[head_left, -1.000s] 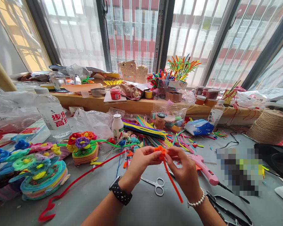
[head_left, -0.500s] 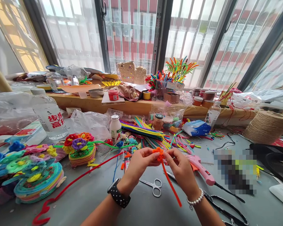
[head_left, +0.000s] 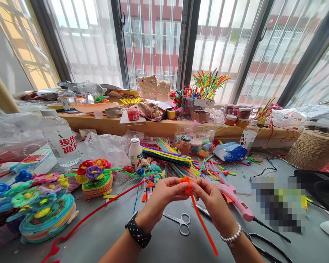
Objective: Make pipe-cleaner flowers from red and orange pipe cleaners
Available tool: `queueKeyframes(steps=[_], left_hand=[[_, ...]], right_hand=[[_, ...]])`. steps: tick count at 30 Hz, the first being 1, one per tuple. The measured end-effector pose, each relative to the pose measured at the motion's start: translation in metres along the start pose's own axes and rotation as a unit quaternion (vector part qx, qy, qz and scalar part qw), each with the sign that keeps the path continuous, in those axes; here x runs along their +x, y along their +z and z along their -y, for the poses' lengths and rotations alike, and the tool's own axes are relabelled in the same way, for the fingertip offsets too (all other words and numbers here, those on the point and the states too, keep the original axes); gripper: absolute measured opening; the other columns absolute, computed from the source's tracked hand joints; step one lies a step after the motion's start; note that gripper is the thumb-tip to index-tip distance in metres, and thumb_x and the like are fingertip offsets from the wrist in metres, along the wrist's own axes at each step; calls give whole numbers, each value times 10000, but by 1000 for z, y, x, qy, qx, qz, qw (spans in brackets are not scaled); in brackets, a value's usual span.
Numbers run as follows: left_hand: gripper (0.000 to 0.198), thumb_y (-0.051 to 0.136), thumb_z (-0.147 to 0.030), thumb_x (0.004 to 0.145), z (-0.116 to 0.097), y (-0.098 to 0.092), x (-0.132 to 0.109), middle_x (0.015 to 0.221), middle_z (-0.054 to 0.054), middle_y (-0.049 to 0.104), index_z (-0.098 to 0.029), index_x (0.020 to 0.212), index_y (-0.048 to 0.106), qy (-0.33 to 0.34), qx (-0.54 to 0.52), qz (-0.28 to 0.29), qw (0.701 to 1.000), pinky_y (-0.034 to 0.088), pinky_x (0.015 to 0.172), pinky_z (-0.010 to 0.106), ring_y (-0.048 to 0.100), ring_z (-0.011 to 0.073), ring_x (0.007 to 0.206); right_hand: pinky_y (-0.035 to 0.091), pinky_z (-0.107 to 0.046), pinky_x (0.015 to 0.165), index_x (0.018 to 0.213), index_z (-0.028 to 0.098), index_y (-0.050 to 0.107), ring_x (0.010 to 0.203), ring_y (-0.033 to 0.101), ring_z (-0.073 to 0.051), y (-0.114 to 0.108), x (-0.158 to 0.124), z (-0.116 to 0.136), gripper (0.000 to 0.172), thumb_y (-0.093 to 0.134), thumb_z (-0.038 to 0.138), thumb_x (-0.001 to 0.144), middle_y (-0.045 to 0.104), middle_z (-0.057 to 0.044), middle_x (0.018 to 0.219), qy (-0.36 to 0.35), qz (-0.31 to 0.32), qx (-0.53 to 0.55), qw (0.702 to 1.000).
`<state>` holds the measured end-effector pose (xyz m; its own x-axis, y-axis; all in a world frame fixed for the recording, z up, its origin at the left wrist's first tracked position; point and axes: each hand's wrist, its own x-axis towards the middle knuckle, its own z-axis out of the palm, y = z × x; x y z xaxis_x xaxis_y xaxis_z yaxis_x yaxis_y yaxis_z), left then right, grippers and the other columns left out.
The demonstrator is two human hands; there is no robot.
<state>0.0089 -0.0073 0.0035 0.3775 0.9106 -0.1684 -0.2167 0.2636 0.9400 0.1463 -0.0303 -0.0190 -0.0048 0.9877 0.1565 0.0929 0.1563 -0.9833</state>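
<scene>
An orange pipe cleaner (head_left: 203,223) is bent into a small looped flower shape at its upper end, and its straight tail hangs down toward me. My left hand (head_left: 172,190) pinches the looped part from the left. From the other side my right hand (head_left: 207,191) pinches the same loops, fingertips almost meeting the left ones. Under the hands, small silver scissors (head_left: 182,222) lie on the grey table. The pink glue gun (head_left: 237,202) rests just right of my right hand, and black-handled scissors (head_left: 265,246) lie partly behind my right wrist.
Pipe-cleaner flowers on round bases (head_left: 49,219) crowd the left. A red pipe cleaner (head_left: 98,206) stretches across the table. Behind my hands are a white bottle (head_left: 135,153), loose pipe cleaners (head_left: 167,155) and a jar (head_left: 184,145). A twine spool (head_left: 312,148) stands at right.
Both hands still pinch the orange loops. The whole view has shifted slightly, with table things appearing a little lower and further right. The hanging tail reaches lower in the picture.
</scene>
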Motion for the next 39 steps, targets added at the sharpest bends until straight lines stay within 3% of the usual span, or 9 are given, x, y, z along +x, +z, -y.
queueKeyframes(steps=[12,14,17,19,23,27,30,34,39], left_hand=[[218,661,-306,589,7,-3,6,635,25,616,-117,666,584,27,30,-7,999,471,619,263,577,137,617],[209,662,-302,590,5,-3,5,637,23,615,-120,650,576,20,15,-8,1000,465,617,256,574,130,607],[206,659,-303,594,3,-3,4,646,28,619,-124,648,570,2,-12,-11,1000,455,616,250,573,124,596],[209,654,-306,601,3,-5,4,661,34,624,-127,662,567,-13,-24,5,1000,453,625,249,577,125,608],[212,653,-308,606,4,-7,4,657,27,615,-128,665,558,-22,-34,25,999,452,632,245,573,114,604],[208,648,-306,610,5,-7,4,662,23,608,-126,668,562,-13,-32,18,999,446,640,247,567,109,605],[208,656,-303,597,6,-6,4,649,17,604,-128,643,552,-12,-28,12,999,445,637,252,570,114,601],[225,661,-305,590,8,-6,6,636,16,604,-132,605,519,0,-14,6,1000,453,622,251,568,116,591],[215,645,-312,606,11,-5,7,628,12,596,-131,622,530,45,19,-9,999,471,625,260,568,126,613]], right_hand=[[347,-210,495,700,140,578,510,363,-84,-1,2,-3,247,544,385,707,415,27,575,117,29,165,979],[365,-219,503,699,145,577,518,392,-94,-2,2,-2,253,500,383,740,438,20,572,80,21,116,990],[404,-248,532,748,161,567,562,463,-123,-8,4,-1,200,485,344,758,519,-10,645,-48,-43,-65,996],[429,-272,563,831,178,561,614,500,-144,-11,4,-1,140,494,277,758,547,-35,745,-164,-86,-200,962],[456,-293,633,905,208,560,737,530,-167,-14,1,-4,180,450,141,780,555,-56,818,-345,-96,-381,852],[457,-281,609,908,206,571,714,541,-166,-12,-2,-6,221,424,95,786,579,-60,795,-407,-98,-474,775],[451,-282,607,900,211,580,706,542,-167,-12,-3,-7,226,420,97,788,590,-61,798,-424,-99,-497,751],[442,-288,603,842,208,588,673,531,-163,-11,-2,-6,185,440,115,782,582,-53,753,-411,-94,-486,766],[438,-291,607,756,197,570,678,517,-165,-5,-1,-7,122,464,137,761,537,-43,722,-357,-114,-406,833]])
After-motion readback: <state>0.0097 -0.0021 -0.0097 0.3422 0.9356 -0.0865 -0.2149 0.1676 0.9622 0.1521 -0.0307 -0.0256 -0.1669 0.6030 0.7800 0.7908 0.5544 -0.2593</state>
